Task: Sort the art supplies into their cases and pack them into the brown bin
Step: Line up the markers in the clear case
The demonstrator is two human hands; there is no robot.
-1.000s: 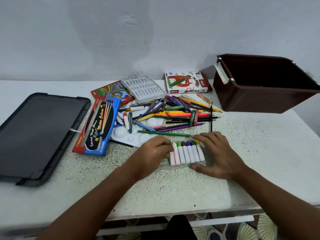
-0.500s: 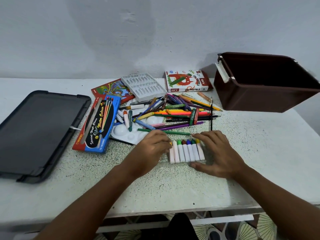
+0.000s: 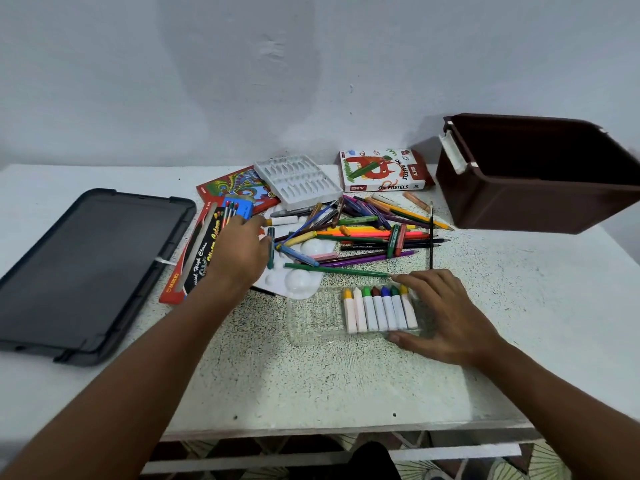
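Left hand (image 3: 239, 251) reaches, fingers loosely curled, toward a crayon (image 3: 282, 221) at eleven o'clock of the clear tray (image 3: 311, 327) (right hand (image 3: 446, 317) rests flat, steadying it); lay it beside the row.

Crayons (image 3: 379, 310): seven, white-wrapped, side by side in clear tray (image 3: 311, 318), tips up | Loose pens and pencils (image 3: 367, 233): jumbled pile | Oil pastels box (image 3: 382, 170): flat, closed | Brown bin (image 3: 540, 174): open, far right.
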